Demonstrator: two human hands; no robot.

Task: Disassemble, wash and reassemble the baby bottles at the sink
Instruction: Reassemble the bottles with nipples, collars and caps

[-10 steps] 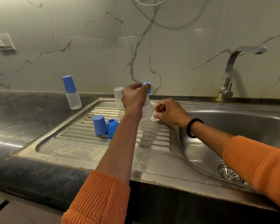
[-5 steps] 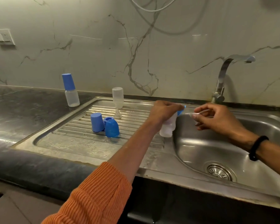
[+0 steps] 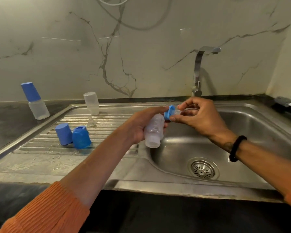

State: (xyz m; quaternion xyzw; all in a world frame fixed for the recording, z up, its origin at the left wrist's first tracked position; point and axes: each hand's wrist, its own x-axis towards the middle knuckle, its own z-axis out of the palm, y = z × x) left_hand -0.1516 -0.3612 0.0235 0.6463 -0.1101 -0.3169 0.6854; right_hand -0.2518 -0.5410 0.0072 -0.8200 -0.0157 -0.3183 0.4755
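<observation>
Both hands had shifted right from the drainboard to the sink's near-left rim, the bottle now tilted toward the basin rather than upright as half a second before. Over the edge of the sink [image 3: 259, 125], the left hand [image 3: 138, 128] gripped a clear bottle [image 3: 154, 132] around its body, fingers curled, neck angled up and to the right. The right hand [image 3: 196, 118] pinched at the blue ring [image 3: 169, 113] on the neck, thumb and fingers closed on a clear teat that was hard to make out between them.

The step in hand looked like reassembly or removal of the teat and ring; which of the two could not be told. The next move likely called for a steady hold by the left hand while the right twisted or seated the ring squarely on the threads, since a wet ring may slip.

On the drainboard [image 3: 40, 158] to the left, two blue caps [image 3: 64, 134] sat mouth down, touching, the right one [image 3: 81, 137] glossier. Just beyond them a second clear bottle [image 3: 91, 103] stood inverted over a small clear piece. Farther left, on the dark desk [image 3: 5, 125], a capped bottle [image 3: 34, 101] stood whole. The tap [image 3: 199, 71] rose at the far side, with no water visible.
</observation>
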